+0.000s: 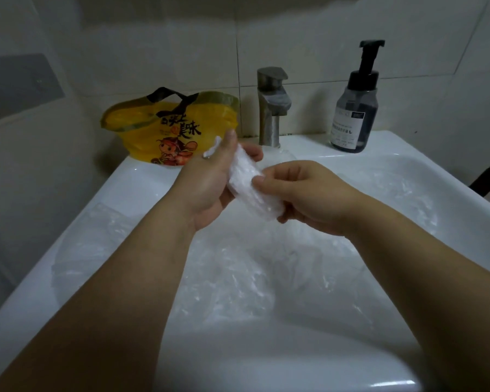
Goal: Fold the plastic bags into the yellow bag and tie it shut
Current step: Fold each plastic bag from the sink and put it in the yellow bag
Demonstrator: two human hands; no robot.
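Left hand (210, 182) and right hand (309, 193) each gripped an end of the folded plastic bag (249, 185), slanting lengthwise between them; the yellow bag (164, 128) stood just beyond the left hand.

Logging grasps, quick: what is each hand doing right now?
Left hand: holds the folded plastic bag.
Right hand: pinches the same bag.
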